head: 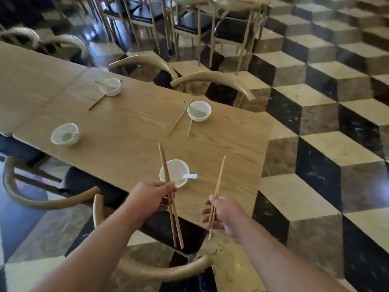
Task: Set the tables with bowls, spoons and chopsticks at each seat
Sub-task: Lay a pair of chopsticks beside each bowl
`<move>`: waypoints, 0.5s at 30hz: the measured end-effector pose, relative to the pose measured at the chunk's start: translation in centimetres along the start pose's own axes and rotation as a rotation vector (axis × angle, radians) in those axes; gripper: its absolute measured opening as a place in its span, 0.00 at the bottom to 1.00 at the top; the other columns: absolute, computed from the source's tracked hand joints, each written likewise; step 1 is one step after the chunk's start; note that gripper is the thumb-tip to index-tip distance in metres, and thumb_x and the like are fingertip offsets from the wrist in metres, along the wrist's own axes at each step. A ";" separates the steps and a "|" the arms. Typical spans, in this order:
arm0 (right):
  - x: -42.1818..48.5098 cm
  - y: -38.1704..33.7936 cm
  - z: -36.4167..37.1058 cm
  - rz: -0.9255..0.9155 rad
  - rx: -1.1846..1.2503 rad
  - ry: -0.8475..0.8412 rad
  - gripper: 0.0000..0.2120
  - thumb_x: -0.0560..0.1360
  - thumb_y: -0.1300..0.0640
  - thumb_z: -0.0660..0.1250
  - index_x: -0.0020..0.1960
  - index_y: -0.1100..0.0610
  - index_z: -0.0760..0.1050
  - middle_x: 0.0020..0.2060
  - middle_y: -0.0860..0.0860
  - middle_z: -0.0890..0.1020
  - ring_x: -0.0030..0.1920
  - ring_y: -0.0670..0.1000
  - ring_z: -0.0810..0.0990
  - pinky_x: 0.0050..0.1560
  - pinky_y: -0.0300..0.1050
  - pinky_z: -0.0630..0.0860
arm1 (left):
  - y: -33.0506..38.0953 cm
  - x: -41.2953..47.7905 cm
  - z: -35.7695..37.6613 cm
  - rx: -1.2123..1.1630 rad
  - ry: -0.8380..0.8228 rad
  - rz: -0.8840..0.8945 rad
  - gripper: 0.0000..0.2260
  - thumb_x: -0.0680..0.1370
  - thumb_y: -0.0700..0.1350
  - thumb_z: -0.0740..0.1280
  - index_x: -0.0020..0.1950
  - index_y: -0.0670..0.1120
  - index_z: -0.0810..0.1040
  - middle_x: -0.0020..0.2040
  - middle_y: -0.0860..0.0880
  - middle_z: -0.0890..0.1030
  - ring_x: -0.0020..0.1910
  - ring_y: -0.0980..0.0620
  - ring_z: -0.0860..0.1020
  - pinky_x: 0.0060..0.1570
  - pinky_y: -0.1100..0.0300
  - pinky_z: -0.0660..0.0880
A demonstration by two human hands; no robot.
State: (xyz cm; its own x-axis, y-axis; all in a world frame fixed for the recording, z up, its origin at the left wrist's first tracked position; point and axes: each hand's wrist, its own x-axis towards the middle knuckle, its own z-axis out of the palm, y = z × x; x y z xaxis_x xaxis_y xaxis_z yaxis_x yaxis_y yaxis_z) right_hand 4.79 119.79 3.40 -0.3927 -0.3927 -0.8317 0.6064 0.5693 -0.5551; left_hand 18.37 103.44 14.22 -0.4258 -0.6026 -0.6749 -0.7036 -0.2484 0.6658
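Observation:
My left hand point(154, 197) grips a pair of wooden chopsticks point(163, 161) that cross over the near white bowl point(179, 171). A white spoon point(190, 176) rests in that bowl, its handle pointing right. My right hand point(221, 211) holds a second pair of chopsticks point(220, 178) upright, right of the bowl. The wooden table point(130, 131) carries three more white bowls. The left bowl point(64, 134) holds a spoon and has no chopsticks beside it. The far bowl point(110, 86) and the right bowl point(199, 111) each have a spoon and chopsticks point(180, 119).
Curved wooden chair backs ring the table: one under my arms point(164, 270), one at the near left point(31, 199), two on the far side point(210, 81). More chairs and tables stand at the back. The floor has a black, beige and brown cube pattern.

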 end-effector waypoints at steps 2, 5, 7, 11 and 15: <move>2.6 0.2 0.3 0.054 -0.017 0.011 0.15 0.89 0.52 0.57 0.57 0.62 0.77 0.41 0.60 0.86 0.33 0.57 0.84 0.33 0.50 0.82 | 0.8 1.7 -1.0 0.093 -0.025 0.003 0.11 0.84 0.50 0.70 0.50 0.46 0.89 0.46 0.46 0.90 0.48 0.48 0.88 0.48 0.56 0.85; 6.1 -0.3 1.1 0.096 0.001 0.029 0.14 0.89 0.52 0.58 0.56 0.61 0.76 0.40 0.59 0.86 0.32 0.56 0.83 0.32 0.49 0.83 | 1.8 4.5 -2.2 0.188 -0.044 0.019 0.11 0.85 0.50 0.68 0.51 0.47 0.88 0.47 0.45 0.88 0.46 0.48 0.87 0.45 0.57 0.83; 7.6 -0.9 1.8 0.105 0.040 0.053 0.14 0.89 0.52 0.58 0.55 0.60 0.77 0.39 0.58 0.85 0.31 0.55 0.83 0.32 0.49 0.83 | 2.2 6.1 -2.7 0.209 -0.053 0.031 0.12 0.86 0.50 0.67 0.52 0.47 0.88 0.47 0.45 0.87 0.47 0.47 0.86 0.47 0.57 0.83; 9.6 -0.9 2.7 0.114 0.130 0.121 0.13 0.89 0.52 0.59 0.56 0.59 0.77 0.43 0.58 0.85 0.37 0.57 0.83 0.47 0.58 0.85 | 2.6 9.0 -3.7 0.223 -0.088 0.056 0.12 0.86 0.50 0.66 0.52 0.47 0.88 0.46 0.45 0.86 0.45 0.49 0.85 0.46 0.58 0.83; 8.9 -1.3 3.4 0.113 0.211 0.185 0.18 0.90 0.53 0.57 0.74 0.61 0.72 0.69 0.63 0.79 0.67 0.66 0.80 0.64 0.62 0.80 | 2.7 11.2 -6.3 0.196 -0.147 0.103 0.12 0.86 0.49 0.67 0.52 0.46 0.88 0.45 0.47 0.86 0.42 0.51 0.84 0.41 0.60 0.83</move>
State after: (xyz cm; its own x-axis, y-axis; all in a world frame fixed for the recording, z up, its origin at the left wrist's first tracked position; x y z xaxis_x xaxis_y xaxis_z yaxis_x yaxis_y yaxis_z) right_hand 2.83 113.13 -3.26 -0.4224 -0.1862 -0.8871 0.7762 0.4311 -0.4601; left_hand 15.28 91.22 10.42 -0.5693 -0.4966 -0.6552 -0.7426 -0.0314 0.6690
